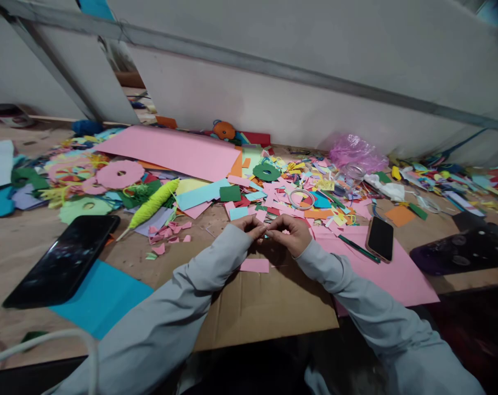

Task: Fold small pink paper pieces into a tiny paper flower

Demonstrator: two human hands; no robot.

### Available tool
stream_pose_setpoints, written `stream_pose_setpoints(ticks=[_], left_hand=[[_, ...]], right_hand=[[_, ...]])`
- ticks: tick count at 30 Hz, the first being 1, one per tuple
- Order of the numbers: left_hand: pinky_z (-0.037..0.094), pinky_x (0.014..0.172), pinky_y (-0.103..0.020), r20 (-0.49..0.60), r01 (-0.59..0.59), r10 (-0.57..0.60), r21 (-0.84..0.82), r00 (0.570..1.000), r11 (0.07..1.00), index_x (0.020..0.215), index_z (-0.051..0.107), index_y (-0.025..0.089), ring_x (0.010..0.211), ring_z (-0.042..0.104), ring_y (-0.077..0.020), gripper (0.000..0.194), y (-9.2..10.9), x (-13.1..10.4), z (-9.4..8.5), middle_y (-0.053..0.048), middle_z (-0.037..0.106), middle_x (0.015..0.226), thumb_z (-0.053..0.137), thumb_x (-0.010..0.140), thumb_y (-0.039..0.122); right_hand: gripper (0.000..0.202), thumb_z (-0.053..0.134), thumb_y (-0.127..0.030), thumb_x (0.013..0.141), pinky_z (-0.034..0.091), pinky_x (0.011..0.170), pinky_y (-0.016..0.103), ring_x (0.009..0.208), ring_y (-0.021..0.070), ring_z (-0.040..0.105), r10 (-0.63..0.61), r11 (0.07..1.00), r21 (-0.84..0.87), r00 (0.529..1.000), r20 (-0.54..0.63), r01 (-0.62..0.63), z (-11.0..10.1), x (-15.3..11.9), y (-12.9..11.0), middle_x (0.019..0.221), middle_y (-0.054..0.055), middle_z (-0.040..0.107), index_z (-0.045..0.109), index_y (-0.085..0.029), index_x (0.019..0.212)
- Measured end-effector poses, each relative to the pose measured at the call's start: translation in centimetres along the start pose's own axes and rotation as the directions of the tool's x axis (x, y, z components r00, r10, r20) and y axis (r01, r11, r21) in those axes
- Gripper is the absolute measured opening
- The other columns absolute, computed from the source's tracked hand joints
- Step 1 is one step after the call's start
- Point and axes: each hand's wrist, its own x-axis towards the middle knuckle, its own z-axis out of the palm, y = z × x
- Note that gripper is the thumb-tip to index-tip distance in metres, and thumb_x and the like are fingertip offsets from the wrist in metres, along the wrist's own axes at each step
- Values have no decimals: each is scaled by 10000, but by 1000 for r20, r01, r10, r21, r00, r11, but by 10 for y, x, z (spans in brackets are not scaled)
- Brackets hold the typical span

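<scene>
Both hands pinch 1 small pink paper piece (269,229): left hand (251,226), right hand (292,233). Far side, pink paper circle (120,174) already cut; near pink strip (254,265) untouched.

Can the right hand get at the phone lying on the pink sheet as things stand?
Probably yes. The phone lies face up just beside the right hand, with only a green pen and flat pink paper between them, though the fingers are pinched on something small.
</scene>
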Motion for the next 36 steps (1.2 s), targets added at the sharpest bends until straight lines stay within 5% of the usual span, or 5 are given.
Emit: stream_pose_setpoints(ticks=[13, 24, 29, 36], left_hand=[[398, 448, -212, 33, -45, 42, 99, 999, 994, 711, 604, 155, 448, 525, -95, 335, -15, 8, -5, 5, 607, 538, 723, 607, 450], [427, 490, -217, 28, -10, 5, 157, 1000, 988, 700, 616, 153, 486, 550, -98, 245, 3, -2, 0, 7, 626, 565, 706, 622, 367], [431, 492, -221, 2, -52, 52, 157, 999, 986, 675, 617, 150, 473, 526, -88, 282, -4, 0, 1, 3, 620, 565, 723, 613, 404], [440, 469, -216, 17, -59, 58, 52, 998, 997, 718, 611, 155, 465, 540, -87, 349, -10, 6, -5, 5, 631, 604, 738, 610, 461]], right_hand=[[138, 695, -282, 699, 426, 538, 228, 573, 110, 550, 71, 995, -63, 996, -44, -74, 0, -2, -3, 647, 2, 639, 622, -165, 718], [108, 697, -234, 671, 420, 539, 220, 577, 106, 546, 89, 992, -88, 995, -53, -94, -2, -1, -2, 648, -4, 636, 631, -159, 711], [143, 708, -277, 679, 415, 534, 220, 588, 111, 547, 78, 988, -128, 996, -40, -83, -2, -2, -1, 641, -1, 631, 630, -160, 708], [244, 738, -334, 678, 454, 544, 225, 584, 100, 559, 125, 984, 132, 992, -30, -120, 0, 1, -1, 696, -7, 632, 605, -172, 802]])
